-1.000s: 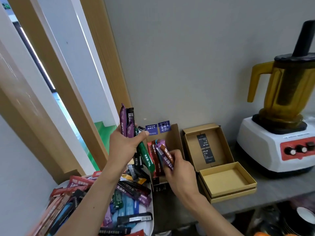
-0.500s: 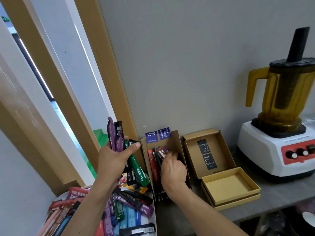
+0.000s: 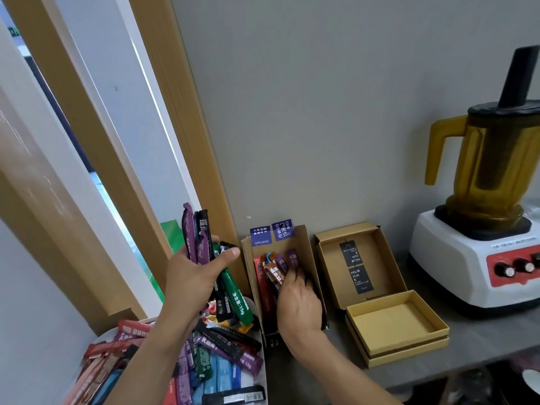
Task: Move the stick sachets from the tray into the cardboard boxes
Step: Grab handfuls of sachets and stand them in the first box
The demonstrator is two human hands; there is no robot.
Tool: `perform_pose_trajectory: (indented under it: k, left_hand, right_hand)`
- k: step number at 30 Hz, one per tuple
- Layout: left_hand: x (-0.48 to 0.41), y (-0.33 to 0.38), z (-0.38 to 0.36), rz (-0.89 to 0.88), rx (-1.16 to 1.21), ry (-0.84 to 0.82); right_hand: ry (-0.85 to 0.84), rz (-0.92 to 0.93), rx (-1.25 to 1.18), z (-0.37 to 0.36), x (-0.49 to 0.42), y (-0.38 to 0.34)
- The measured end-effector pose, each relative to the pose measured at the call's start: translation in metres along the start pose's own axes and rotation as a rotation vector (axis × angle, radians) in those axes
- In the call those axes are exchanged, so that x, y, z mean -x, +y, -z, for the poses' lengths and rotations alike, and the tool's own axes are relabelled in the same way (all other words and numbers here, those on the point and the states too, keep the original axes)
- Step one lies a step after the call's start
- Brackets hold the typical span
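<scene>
Tray (image 3: 263, 369) bottom left, with a loose pile (image 3: 210, 363) of sachets in it, mixed colours. Many are left, so the task looks well short of done. Above the tray the left hand (image 3: 191, 277) is raised, fingers and thumb curled round a bunch (image 3: 201, 241) of sachets. Purple and black ends stick up; a green one (image 3: 235, 293) hangs below the fist toward the tray. The grip looks loose at the bottom and the hanging ones could slide out. Squaring the ends or squeezing firmer would help before the next feed.

Just right of it the first box (image 3: 305, 244) stands upright against the wall (image 3: 350, 112), open face toward the person. A row (image 3: 267, 277) of sachets stands in its left part. The right hand (image 3: 298, 305) is inside the box, fingers bent onto the brown and purple sachets. Pinching or only pushing: cannot tell, fingertips blurred. Step in hand, by the look: seating sachets in the box. It is best done by pressing them left against the row so they stand straight, leaving room on the right. One or two at a time, without tipping the box.

Further right the second box (image 3: 391, 320) lies open, base empty, lid (image 3: 385, 252) up behind it. It would take the overflow. Blender (image 3: 479, 217) far right, apart, not involved.
</scene>
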State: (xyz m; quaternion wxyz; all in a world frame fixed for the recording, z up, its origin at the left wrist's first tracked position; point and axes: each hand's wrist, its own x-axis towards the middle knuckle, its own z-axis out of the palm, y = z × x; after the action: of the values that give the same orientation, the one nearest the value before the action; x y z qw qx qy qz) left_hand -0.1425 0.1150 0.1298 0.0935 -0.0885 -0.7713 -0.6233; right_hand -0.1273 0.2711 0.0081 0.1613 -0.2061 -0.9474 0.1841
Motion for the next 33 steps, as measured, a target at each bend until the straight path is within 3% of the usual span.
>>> perform_pose_trajectory:
  k: [33]
  left_hand:
    - [0.007,0.007,-0.008,0.036,0.021,0.021]
  right_hand:
    - [-0.204,-0.07,-0.451,0.003,0.001,0.008]
